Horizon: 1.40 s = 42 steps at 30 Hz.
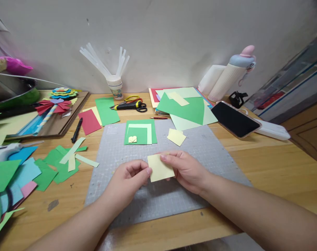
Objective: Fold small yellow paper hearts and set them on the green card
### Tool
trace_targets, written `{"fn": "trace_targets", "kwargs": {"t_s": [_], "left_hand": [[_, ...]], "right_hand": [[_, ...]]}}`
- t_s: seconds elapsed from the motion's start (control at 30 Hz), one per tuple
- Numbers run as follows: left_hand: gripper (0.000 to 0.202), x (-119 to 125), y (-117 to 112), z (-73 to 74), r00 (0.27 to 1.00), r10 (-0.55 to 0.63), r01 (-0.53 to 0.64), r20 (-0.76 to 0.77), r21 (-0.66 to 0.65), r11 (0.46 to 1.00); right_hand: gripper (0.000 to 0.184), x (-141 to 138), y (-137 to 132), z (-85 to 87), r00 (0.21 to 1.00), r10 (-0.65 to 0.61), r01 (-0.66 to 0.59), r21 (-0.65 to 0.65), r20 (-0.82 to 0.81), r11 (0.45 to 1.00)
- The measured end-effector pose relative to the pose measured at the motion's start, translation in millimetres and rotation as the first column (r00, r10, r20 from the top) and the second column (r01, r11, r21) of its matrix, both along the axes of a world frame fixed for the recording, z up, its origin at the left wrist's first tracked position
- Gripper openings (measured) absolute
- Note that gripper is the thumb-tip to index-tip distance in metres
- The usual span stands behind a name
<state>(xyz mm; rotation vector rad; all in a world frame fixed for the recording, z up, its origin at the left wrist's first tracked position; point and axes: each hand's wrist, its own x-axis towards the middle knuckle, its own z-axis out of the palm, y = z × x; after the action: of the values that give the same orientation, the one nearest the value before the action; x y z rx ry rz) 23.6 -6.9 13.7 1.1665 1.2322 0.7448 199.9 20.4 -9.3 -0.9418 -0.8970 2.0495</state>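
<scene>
Between my hands, above the grey cutting mat [106, 184], is a small pale yellow square of paper [160, 170]. My right hand [187, 167] grips its upper right side, thumb on top and fingers behind. At its left edge, my left hand [132, 176] pinches the paper between thumb and curled fingers. Beyond them on the mat lies a green square card [153, 134] with smaller pale and green squares layered on it. A little folded yellow heart [132, 139] rests on its lower left part. More yellow paper pieces [177, 137] lie to the right.
Green paper scraps [45, 174] lie left of the mat, near a black pen [77, 130]. At the back are a paper cup with straws [114, 87], a yellow-black cutter [127, 105], scissors [142, 108] and stacked coloured paper [184, 109]. A phone [235, 119] and bottle [227, 82] stand right.
</scene>
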Motion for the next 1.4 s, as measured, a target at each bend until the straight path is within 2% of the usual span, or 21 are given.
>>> {"fn": "trace_targets", "kwargs": {"t_s": [0.13, 0.27, 0.37, 0.47, 0.57, 0.63, 0.7, 0.77, 0.87, 1.0, 1.07, 1.13, 1.23, 1.3, 1.4], "left_hand": [[0.027, -1, 0, -0.5, 0.999, 0.034, -0.034, -0.019, 0.023, 0.999], [0.026, -2, 0, -2.1, 0.999, 0.03, -0.029, -0.028, 0.044, 0.999], [0.014, -1, 0, -6.2, 0.998, 0.056, -0.058, 0.024, 0.082, 0.995], [0.026, 0, -2, -11.5, 0.994, 0.084, -0.093, 0.07, 0.15, 0.984], [0.029, 0, -5, -14.5, 0.999, 0.025, -0.033, 0.038, 0.221, 0.975], [0.027, 0, -6, -14.8, 1.0, 0.01, -0.014, 0.021, 0.242, 0.97], [0.028, 0, -7, -14.3, 1.0, 0.005, -0.011, 0.031, 0.213, 0.977], [0.032, 1, -8, -13.5, 0.997, -0.033, 0.023, 0.071, 0.131, 0.991], [0.042, 2, -9, -13.0, 0.985, -0.103, 0.094, 0.137, 0.071, 0.993], [0.054, 0, -10, -15.5, 0.982, -0.123, 0.086, 0.141, 0.241, 0.967], [0.045, -3, -10, -16.9, 0.992, -0.123, 0.101, 0.041, 0.352, 0.93], [0.026, -5, -8, -16.9, 0.987, -0.108, 0.152, -0.121, 0.452, 0.879], [0.008, -7, -5, -14.0, 0.956, -0.098, 0.234, -0.277, 0.518, 0.822], [0.009, -7, -4, -11.6, 0.957, -0.061, 0.215, -0.283, 0.554, 0.804], [0.012, -7, -3, -9.8, 0.969, 0.06, 0.104, -0.239, 0.617, 0.78]], "right_hand": [[0.032, 1, -2, -1.9, 0.993, 0.073, -0.073, -0.001, 0.095, 0.997], [0.031, 1, -2, -2.2, 0.987, 0.082, -0.084, 0.014, 0.137, 0.996], [0.029, 1, -2, -0.2, 0.974, 0.077, -0.094, 0.072, 0.211, 0.993], [0.02, 0, -5, 3.0, 0.934, 0.098, -0.16, 0.156, 0.343, 0.975], [0.013, -2, -9, 6.0, 0.905, 0.131, -0.245, 0.244, 0.404, 0.938], [0.014, -2, -9, 6.8, 0.906, 0.105, -0.231, 0.272, 0.409, 0.934], [0.016, -1, -8, 6.1, 0.924, 0.056, -0.172, 0.281, 0.378, 0.944], [0.019, 0, -6, 4.0, 0.947, 0.028, -0.123, 0.279, 0.321, 0.952], [0.023, 1, -3, 0.8, 0.967, 0.053, -0.109, 0.218, 0.247, 0.97], [0.022, 2, -1, 0.9, 0.985, 0.06, -0.076, 0.094, 0.163, 0.993], [0.021, 2, 0, 2.3, 0.989, 0.082, -0.09, 0.053, 0.123, 0.995], [0.02, 2, 0, 3.5, 0.989, 0.122, -0.124, 0.024, 0.087, 0.992], [0.019, 1, -1, 4.2, 0.986, 0.161, -0.161, 0.007, 0.053, 0.987], [0.021, 1, -1, 3.9, 0.988, 0.154, -0.154, 0.02, 0.018, 0.988], [0.026, 0, -2, 2.6, 0.996, 0.058, -0.053, 0.075, -0.07, 0.996]]}}
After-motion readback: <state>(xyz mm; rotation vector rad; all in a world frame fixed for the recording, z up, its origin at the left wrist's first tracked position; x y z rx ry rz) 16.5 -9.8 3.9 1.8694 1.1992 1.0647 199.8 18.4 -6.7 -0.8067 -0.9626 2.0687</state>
